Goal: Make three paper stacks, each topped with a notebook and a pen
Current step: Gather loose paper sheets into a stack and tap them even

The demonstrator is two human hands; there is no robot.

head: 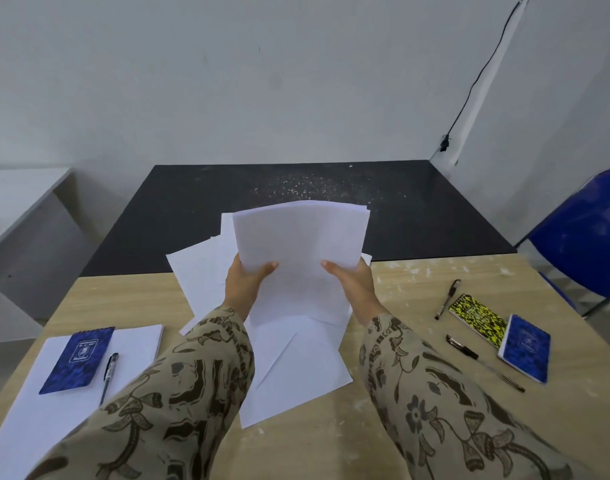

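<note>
While the left hand [249,282] and right hand [352,284] pinch the near corners of a thin sheaf of white paper sheets [300,244], thumbs on top, it hangs above the middle of the pale wooden table [417,282]. It looks light, floppy and apt to slide apart, so gripping both side edges seems safest. Bare tabletop lies just right.

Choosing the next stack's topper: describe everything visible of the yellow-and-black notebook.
The yellow-and-black notebook is small, its cover speckled yellow on black, with pale page edges along its near side. It lies closed, flat and angled on the right of the wooden table, beside a black pen. Its corner appears to touch the blue notebook.
</note>
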